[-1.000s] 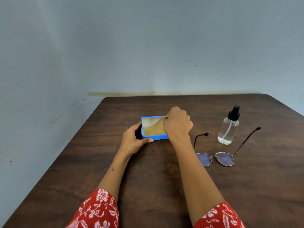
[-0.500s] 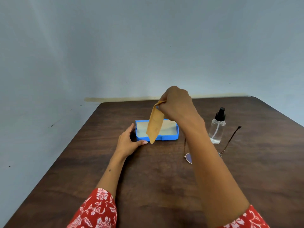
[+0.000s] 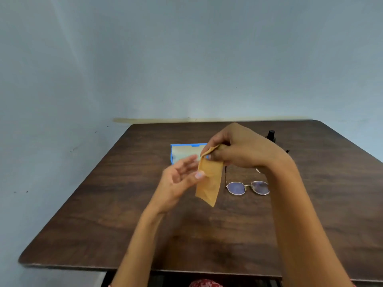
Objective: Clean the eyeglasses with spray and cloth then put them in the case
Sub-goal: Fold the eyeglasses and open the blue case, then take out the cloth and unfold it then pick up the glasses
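My right hand [image 3: 240, 150] pinches the top of a tan cleaning cloth [image 3: 209, 183], which hangs folded above the table. My left hand [image 3: 178, 179] is raised beside it, fingers spread, its thumb tip touching the cloth's left edge. The blue eyeglass case [image 3: 182, 152] lies open behind the hands, pale lining up, partly hidden by them. The round gold-rimmed eyeglasses [image 3: 247, 187] lie on the table to the right of the cloth, temples unfolded. Only the black cap of the spray bottle [image 3: 271, 135] shows above my right wrist.
A dark wooden table [image 3: 145, 235] carries everything, with its front edge near me and its left edge running diagonally. A pale blue wall stands close behind the table's far edge. A red patterned garment [image 3: 205, 283] shows below the front edge.
My right hand has lifted the cloth out of the case and brought it nearer. My left hand has let go of the case and risen to the cloth. The camera has pulled back.
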